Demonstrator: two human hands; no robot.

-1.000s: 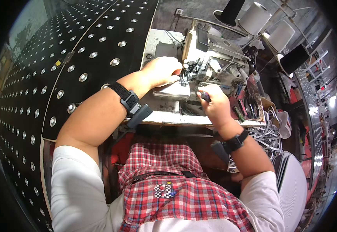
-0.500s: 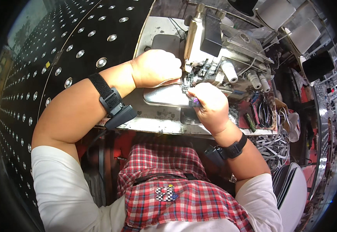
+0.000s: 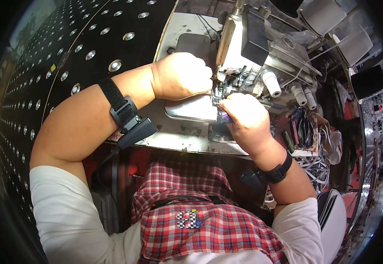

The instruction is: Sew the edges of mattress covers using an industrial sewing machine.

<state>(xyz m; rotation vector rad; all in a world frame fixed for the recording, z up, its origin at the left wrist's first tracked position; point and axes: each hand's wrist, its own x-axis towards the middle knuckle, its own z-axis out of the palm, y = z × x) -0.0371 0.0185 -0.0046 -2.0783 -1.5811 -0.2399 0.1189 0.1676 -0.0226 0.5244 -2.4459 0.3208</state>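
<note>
A sewing machine [image 3: 240,66] stands ahead of me, its needle and presser foot area [image 3: 218,90] brightly lit. My left hand [image 3: 182,77] is curled closed just left of the needle area, over the shiny machine bed [image 3: 191,109]. Its fingertips are turned away, so anything they hold is hidden. To the right of the presser foot, my right hand [image 3: 247,118] pinches thumb and fingers together. A small dark and purple piece [image 3: 223,117] shows at its fingers; its kind is too small to make out.
White tension knobs [image 3: 271,83] project from the machine's front. Right of my right hand lie dark-handled tools [image 3: 306,130] on the table. Tangled pale strips [image 3: 317,169] hang beyond the table edge. A black table with metal studs [image 3: 90,55] fills the left side.
The view has shifted a little, so the machine appears farther right. Both hands stay closed beside the needle area, with little visible movement relative to the machine.
</note>
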